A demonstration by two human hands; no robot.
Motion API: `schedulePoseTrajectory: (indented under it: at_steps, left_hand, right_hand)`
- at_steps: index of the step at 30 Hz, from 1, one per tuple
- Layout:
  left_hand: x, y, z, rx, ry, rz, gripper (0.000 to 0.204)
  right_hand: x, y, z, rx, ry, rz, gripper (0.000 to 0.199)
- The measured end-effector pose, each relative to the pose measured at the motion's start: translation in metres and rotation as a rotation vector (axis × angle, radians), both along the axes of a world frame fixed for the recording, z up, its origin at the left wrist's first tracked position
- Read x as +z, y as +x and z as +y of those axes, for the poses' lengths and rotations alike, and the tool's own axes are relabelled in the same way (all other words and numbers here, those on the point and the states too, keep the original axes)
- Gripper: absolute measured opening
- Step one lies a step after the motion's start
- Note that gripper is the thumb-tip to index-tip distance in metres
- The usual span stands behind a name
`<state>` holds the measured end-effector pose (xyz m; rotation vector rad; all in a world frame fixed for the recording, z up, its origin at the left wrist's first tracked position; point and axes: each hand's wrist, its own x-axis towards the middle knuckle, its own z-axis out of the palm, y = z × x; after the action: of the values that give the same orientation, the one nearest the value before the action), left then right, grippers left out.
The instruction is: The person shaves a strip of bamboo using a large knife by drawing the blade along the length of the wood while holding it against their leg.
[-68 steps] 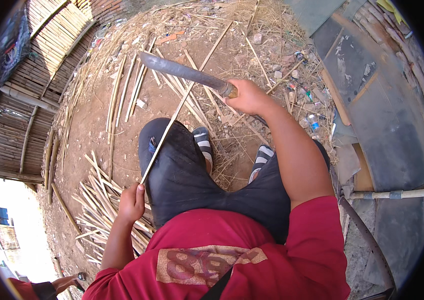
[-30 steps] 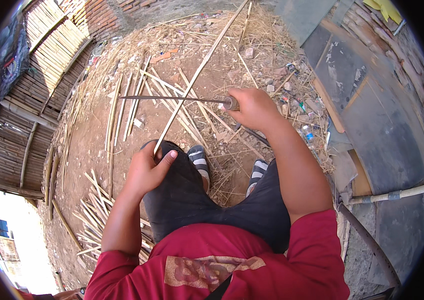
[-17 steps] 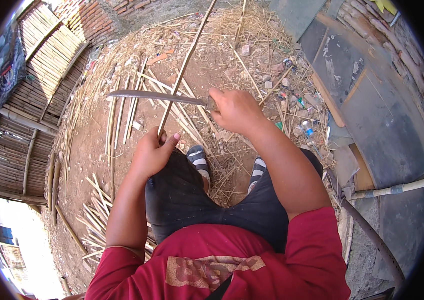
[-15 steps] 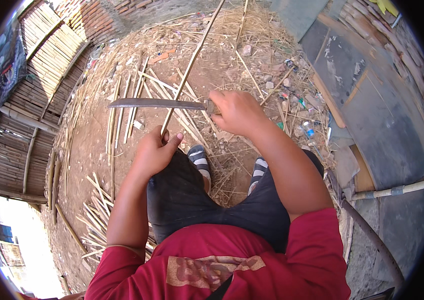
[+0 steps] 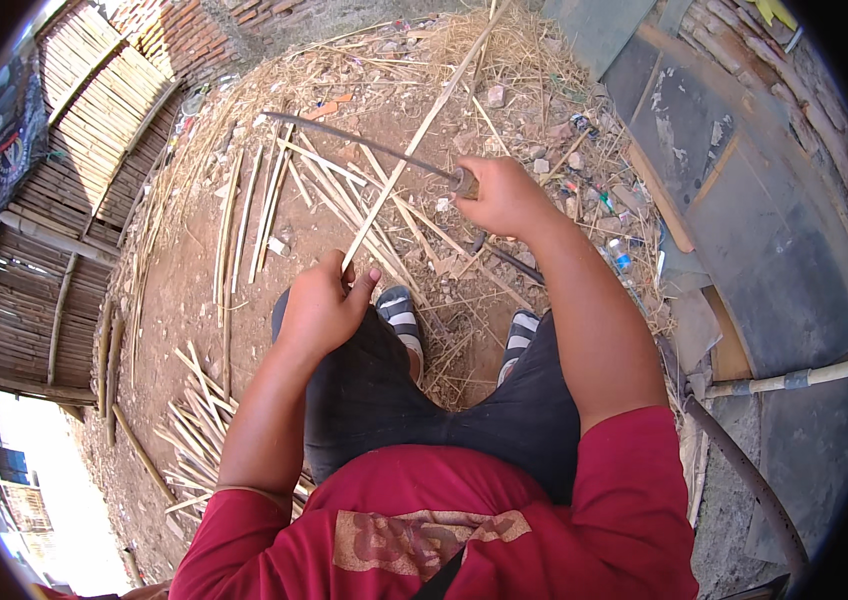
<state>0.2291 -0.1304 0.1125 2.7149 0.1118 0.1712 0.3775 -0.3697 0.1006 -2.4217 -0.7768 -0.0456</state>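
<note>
My left hand (image 5: 326,308) is closed round the near end of a long bamboo strip (image 5: 414,142), which slants up and away to the far right. Closed on the wooden handle of a machete (image 5: 359,140) is my right hand (image 5: 506,198). The long dark blade runs left from that hand and crosses the strip, with its tip beyond on the left. From this angle the blade looks thin, seen nearly along its edge. Whether the blade touches the strip I cannot tell. Both hands are above my knees, apart from each other.
Split bamboo pieces (image 5: 266,205) lie on the dirt ahead, and a pile of sticks (image 5: 202,435) is at my left. Litter with a plastic bottle (image 5: 619,256) lies to the right, near dark boards (image 5: 774,230). A bamboo slat panel (image 5: 94,110) stands at the left.
The machete has moved right and away, its blade turning from broadside to nearly edge-on and its tip swinging farther out. The bamboo strip now leans more to the right.
</note>
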Motion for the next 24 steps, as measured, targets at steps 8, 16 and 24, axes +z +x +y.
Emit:
schedulePoseTrajectory:
  at_steps: [8, 16, 24]
  left_hand:
    - [-0.001, -0.015, 0.006, 0.057, 0.044, -0.001, 0.041]
    - [0.004, -0.055, 0.028, 0.045, 0.024, 0.134, 0.045]
    - [-0.001, -0.085, 0.041, 0.028, -0.025, 0.049, 0.048]
  right_hand:
    - [0.001, -0.01, 0.012, 0.014, -0.05, -0.069, 0.042]
    - [-0.029, 0.016, -0.004, -0.116, 0.116, -0.055, 0.041]
    - [-0.018, 0.021, -0.015, -0.14, 0.232, 0.01, 0.043]
